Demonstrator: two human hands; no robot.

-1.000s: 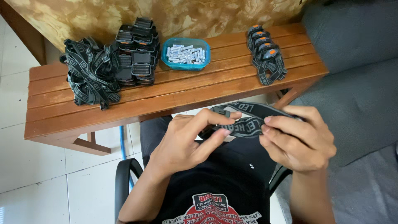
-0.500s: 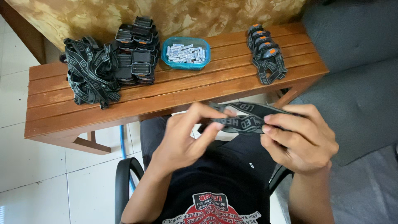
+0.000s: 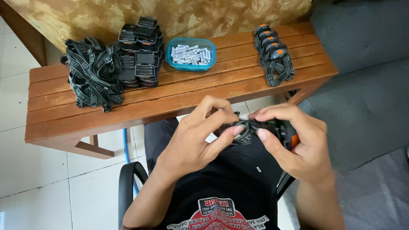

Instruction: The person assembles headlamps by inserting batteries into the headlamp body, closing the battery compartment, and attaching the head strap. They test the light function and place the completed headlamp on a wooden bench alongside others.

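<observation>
In front of my chest, both hands hold a black headlamp with an orange edge and its black printed strap point(image 3: 249, 130). My left hand point(image 3: 194, 136) pinches the bunched strap between thumb and fingers. My right hand point(image 3: 296, 142) wraps around the lamp body, with the orange part showing at its thumb side. The strap is gathered tight between the two hands and mostly hidden by my fingers.
A wooden slatted bench point(image 3: 170, 96) stands ahead. On it lie a heap of black straps point(image 3: 91, 79), a stack of black lamp bodies point(image 3: 140, 53), a blue tray of small batteries point(image 3: 190, 54) and a row of finished headlamps point(image 3: 272, 53). A grey sofa point(image 3: 362, 64) is at right.
The strap was stretched flat between my hands earlier. It is now bunched up tight, and my hands have come closer together, with the orange lamp body now showing in the right hand.
</observation>
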